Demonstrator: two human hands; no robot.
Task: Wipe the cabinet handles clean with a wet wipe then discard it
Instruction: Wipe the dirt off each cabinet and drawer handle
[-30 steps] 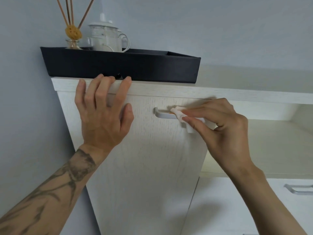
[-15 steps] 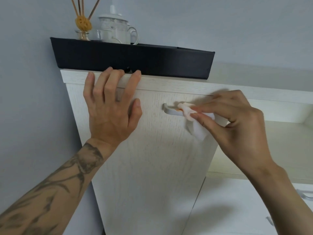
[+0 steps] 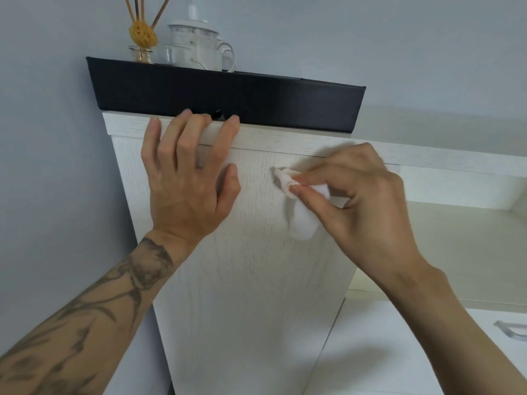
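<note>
Your cabinet door (image 3: 251, 280) fills the view, pale wood grain, with the black tray (image 3: 228, 98) on the top just above your left fingertips. Your left hand (image 3: 188, 189) lies flat on the door, fingers spread apart, tips reaching the top edge. Just right of its thumb, your right hand (image 3: 368, 206) pinches the wet wipe (image 3: 303, 220) between thumb and forefinger, wrapped on the handle (image 3: 277, 173), whose left end alone shows.
</note>
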